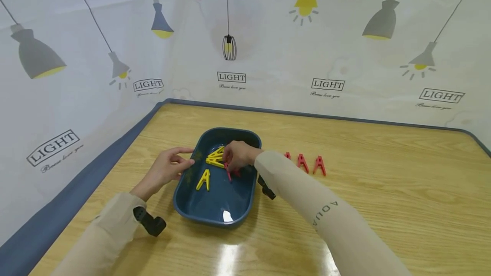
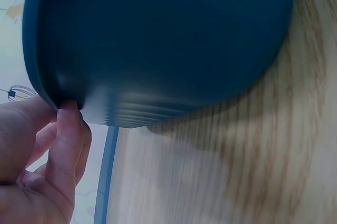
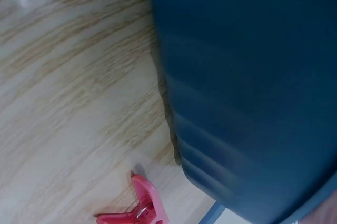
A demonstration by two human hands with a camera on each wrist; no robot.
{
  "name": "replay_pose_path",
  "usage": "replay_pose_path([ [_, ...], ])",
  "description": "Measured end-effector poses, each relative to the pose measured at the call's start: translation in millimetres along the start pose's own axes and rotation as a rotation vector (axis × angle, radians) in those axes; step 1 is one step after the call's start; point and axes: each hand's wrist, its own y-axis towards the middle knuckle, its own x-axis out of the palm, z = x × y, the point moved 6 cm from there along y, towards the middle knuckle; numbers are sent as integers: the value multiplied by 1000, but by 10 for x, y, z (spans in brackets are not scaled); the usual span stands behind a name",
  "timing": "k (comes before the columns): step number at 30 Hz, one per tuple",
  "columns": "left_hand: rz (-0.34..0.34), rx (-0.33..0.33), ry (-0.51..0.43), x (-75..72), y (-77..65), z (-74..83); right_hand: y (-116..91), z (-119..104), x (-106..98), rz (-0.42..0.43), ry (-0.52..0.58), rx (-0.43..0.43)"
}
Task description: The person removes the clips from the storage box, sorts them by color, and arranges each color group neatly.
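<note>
A dark blue plastic basin (image 1: 215, 216) stands on the wooden table. My left hand (image 1: 168, 167) is at its left rim; in the left wrist view, the fingers (image 2: 68, 129) pinch the rim. Inside the basin, my right hand (image 1: 239, 154) pinches a red clothespin (image 1: 229, 174) with its fingertips pointing down. More red shows just beside it, partly hidden under the hand. Yellow clothespins (image 1: 215, 161) lie overlapping near the fingertips, and a separate yellow clothespin (image 1: 204, 179) lies nearer the left wall. The right wrist view shows the basin's outer wall (image 3: 237, 103) and barely any hand.
Right of the basin, a row of red clothespins (image 1: 319, 165) stands on the table (image 1: 383, 182), partly behind my right sleeve. One red clothespin (image 3: 142, 205) shows beside the basin in the right wrist view. A lamp-printed curtain (image 1: 268, 54) borders the table's back and left.
</note>
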Motion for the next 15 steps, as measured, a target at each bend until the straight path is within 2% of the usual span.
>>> replay_pose_path([
  [8, -1, -4, 0, 2, -5, 2, -6, 9, 70, -60, 122, 56],
  [15, -2, -1, -10, 4, 1, 3, -7, 12, 91, -96, 144, 85],
])
